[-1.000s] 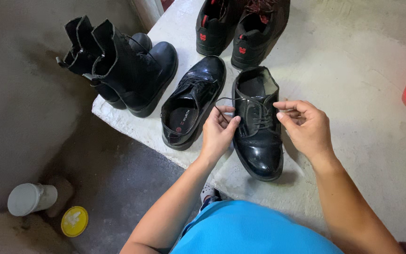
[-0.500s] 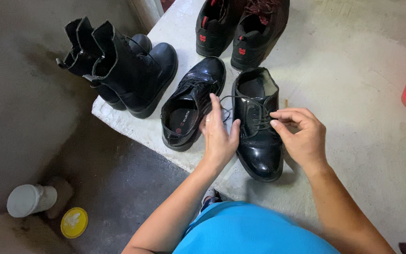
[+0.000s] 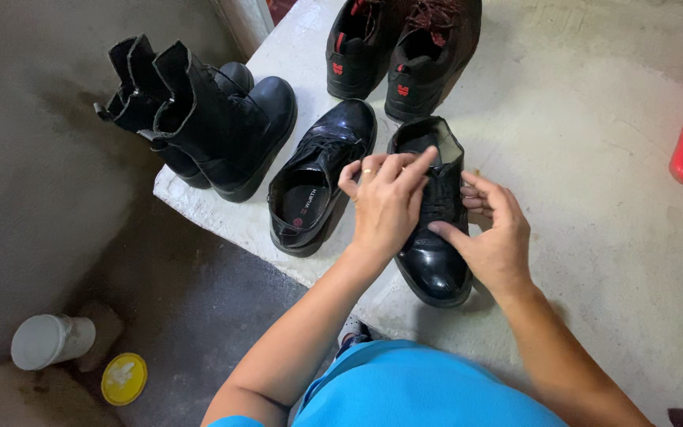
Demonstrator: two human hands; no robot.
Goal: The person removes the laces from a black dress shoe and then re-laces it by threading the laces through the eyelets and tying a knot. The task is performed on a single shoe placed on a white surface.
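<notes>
Head view, looking down. A black lace-up dress shoe [image 3: 435, 229] is shown standing on a pale concrete ledge [image 3: 594, 205], toe toward the near edge. The left hand [image 3: 385, 198] is laid over the laced part, fingers curled; whether a lace is pinched cannot be told. The right hand [image 3: 496, 233] is set against the shoe's right side, thumb on the vamp, fingers partly bent. The matching shoe [image 3: 318, 178] is seen just to the left, black ankle boots [image 3: 199, 119] farther left, and dark sneakers [image 3: 401, 47] at the far side.

Left hand [image 3: 387, 199] and right hand [image 3: 493, 237] close together, fingers bent.
</notes>
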